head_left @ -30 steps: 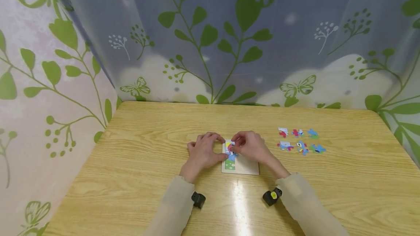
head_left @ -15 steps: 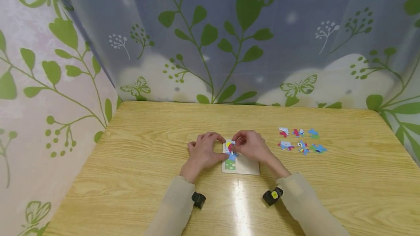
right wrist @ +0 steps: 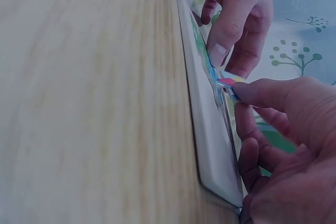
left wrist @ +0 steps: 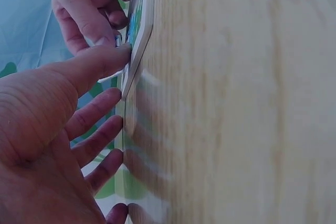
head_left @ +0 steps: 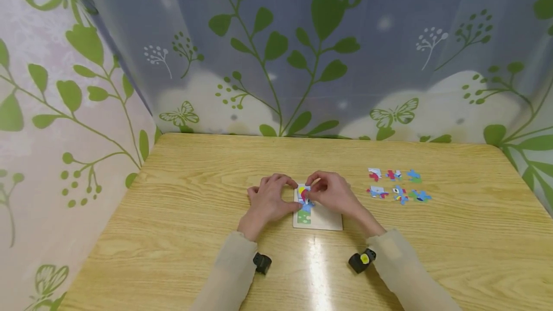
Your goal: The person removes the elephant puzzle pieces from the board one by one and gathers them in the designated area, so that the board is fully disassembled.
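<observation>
A pale wooden puzzle board (head_left: 326, 220) lies flat on the table. Along its left side sit joined jigsaw pieces (head_left: 304, 217), green at the bottom and blue above. My right hand (head_left: 331, 191) pinches a puzzle piece (right wrist: 227, 82) with pink, blue and yellow on it between thumb and fingers, tilted over the upper left of the board. My left hand (head_left: 269, 199) is spread at the board's left edge. Its thumb (left wrist: 100, 62) rests on the pieces, while the other fingertips touch the table and the upper left corner. The held piece is partly hidden by fingers.
To the right of the board, several loose jigsaw pieces (head_left: 399, 195) lie in two rows on the wooden table (head_left: 207, 167). A patterned curtain (head_left: 276, 61) with leaves and butterflies hangs behind the table and along its left side.
The right hand's grip on the puzzle piece shifts only slightly, and the right wrist moves a little to the right. The left hand stays in place on the board.
</observation>
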A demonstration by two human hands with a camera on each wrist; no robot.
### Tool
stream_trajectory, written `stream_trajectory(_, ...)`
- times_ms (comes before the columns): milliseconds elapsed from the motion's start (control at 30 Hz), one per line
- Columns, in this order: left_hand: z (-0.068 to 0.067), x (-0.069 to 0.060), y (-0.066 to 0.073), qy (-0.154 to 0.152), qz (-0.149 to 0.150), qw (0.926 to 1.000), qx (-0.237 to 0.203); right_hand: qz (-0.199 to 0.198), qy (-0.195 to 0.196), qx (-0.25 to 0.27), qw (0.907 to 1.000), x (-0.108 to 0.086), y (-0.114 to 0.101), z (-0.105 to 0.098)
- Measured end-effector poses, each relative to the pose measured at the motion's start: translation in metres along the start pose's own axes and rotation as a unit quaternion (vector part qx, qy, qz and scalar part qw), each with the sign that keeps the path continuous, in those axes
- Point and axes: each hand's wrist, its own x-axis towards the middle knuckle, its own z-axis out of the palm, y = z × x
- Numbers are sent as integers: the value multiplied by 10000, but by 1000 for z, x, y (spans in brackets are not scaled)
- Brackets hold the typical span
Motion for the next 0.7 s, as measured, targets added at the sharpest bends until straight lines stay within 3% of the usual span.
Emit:
stream_trajectory(267, 0, 0, -1, -10, 45, 10000, -7, -222, 43, 231, 9995, -3, 4, -1)
stream_trajectory(700, 1, 2, -3, -37, 34, 10000, -18, -206, 82, 637, 9977, -7, 6, -10)
